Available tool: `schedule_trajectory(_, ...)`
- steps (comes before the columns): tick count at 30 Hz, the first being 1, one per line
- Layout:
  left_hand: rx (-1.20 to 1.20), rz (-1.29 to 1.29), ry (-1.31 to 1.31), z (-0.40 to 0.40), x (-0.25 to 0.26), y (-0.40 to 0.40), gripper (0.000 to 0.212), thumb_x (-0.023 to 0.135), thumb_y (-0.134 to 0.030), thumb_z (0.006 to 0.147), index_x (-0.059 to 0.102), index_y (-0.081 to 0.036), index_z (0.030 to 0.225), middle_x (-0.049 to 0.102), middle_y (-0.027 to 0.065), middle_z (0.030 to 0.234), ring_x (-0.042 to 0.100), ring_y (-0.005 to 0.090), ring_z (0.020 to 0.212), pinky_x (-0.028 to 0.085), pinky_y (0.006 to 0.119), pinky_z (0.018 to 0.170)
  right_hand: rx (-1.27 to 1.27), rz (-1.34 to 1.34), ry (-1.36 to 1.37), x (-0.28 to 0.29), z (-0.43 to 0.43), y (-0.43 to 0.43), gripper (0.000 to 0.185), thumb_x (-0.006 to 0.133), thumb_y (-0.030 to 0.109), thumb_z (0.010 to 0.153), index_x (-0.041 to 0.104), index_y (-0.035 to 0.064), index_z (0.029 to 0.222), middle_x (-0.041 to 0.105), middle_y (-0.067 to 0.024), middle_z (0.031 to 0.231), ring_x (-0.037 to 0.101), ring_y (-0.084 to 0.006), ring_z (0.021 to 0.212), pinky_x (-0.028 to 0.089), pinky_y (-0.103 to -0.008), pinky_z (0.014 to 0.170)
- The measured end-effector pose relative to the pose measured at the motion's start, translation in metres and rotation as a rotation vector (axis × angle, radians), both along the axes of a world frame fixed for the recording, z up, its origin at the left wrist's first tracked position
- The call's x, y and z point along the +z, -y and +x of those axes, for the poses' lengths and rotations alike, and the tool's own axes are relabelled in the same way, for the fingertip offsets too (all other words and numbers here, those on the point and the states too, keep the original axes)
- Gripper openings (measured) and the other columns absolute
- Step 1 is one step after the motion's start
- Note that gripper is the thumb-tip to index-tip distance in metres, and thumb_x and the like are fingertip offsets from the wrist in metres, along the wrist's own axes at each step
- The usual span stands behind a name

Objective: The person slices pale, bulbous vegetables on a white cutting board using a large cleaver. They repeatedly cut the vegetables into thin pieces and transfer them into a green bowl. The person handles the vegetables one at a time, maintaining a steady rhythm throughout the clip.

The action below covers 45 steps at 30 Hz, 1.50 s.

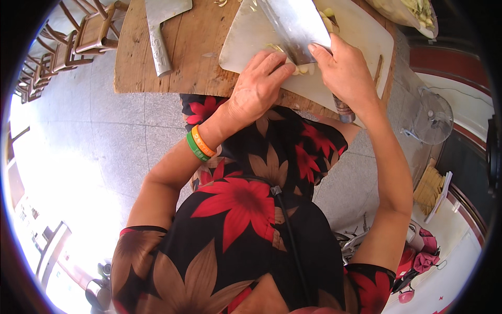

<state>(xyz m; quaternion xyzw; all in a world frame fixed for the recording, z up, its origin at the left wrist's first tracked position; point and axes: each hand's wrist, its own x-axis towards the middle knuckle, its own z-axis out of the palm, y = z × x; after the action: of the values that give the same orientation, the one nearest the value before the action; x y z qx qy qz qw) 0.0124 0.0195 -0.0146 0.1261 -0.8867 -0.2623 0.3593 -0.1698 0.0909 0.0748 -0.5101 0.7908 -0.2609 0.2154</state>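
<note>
My right hand point(349, 74) grips a broad metal cleaver point(300, 27), its thumb on the blade and the handle's end showing below the palm. The blade is over a white plastic cutting board point(364, 47). My left hand point(261, 80) is bent over the board's near edge, beside the blade's near corner. Its fingertips are partly hidden, so I cannot tell if they grip anything. Pale slices point(304, 70), apparently garlic, lie right by them. Thin pale slivers point(276, 48) sit beyond the left fingers. More pale pieces point(329, 19) show at the blade's right side.
A second cleaver point(160, 51) with a metal handle lies left on the wooden table point(192, 59). At the far right, a bowl point(423, 29) holds pale green chopped vegetables. Wooden chairs point(92, 35) line the left; a fan point(431, 114) stands on the right.
</note>
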Motion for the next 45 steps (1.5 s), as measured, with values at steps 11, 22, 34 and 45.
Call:
schedule_trajectory(11,0.001,-0.048,-0.028,0.000,0.002,-0.002,0.037,0.064,0.010,0.069,0.065,0.000,0.104,0.062,0.0138,0.114,0.060,0.0357,0.113,0.054,0.043,0.094,0.191,0.272,-0.134,0.062,0.013,-0.061,0.027,0.056,0.020,0.104,0.051,-0.0042,0.092,0.062,-0.0267,0.067,0.063,-0.0463,0.062,0.047,-0.0530,0.059)
schedule_trajectory(22,-0.010,-0.054,-0.025,-0.001,0.003,0.000,0.038,0.064,0.010,0.067,0.064,0.000,0.104,0.063,0.0135,0.112,0.062,0.0351,0.111,0.054,0.042,0.094,0.218,0.018,-0.172,0.011,0.020,-0.003,0.029,0.058,0.022,0.103,0.053,-0.0050,0.093,0.063,-0.0287,0.076,0.063,-0.0486,0.074,0.049,-0.0526,0.065)
schedule_trajectory(34,0.027,-0.082,-0.013,0.001,0.001,-0.005,0.036,0.064,0.007,0.069,0.066,0.000,0.104,0.064,0.0130,0.111,0.063,0.0346,0.107,0.055,0.041,0.091,0.252,0.262,-0.128,0.051,0.015,-0.047,0.028,0.057,0.021,0.104,0.052,-0.0057,0.097,0.062,-0.0288,0.074,0.062,-0.0489,0.072,0.048,-0.0543,0.066)
schedule_trajectory(45,-0.009,-0.110,-0.023,-0.004,0.008,0.004,0.038,0.065,0.005,0.072,0.067,0.000,0.110,0.066,0.0142,0.112,0.062,0.0355,0.112,0.054,0.043,0.094,-0.007,-0.144,-0.035,0.014,0.011,-0.028,0.030,0.063,0.023,0.101,0.056,-0.0050,0.092,0.063,-0.0260,0.068,0.065,-0.0443,0.065,0.051,-0.0487,0.059)
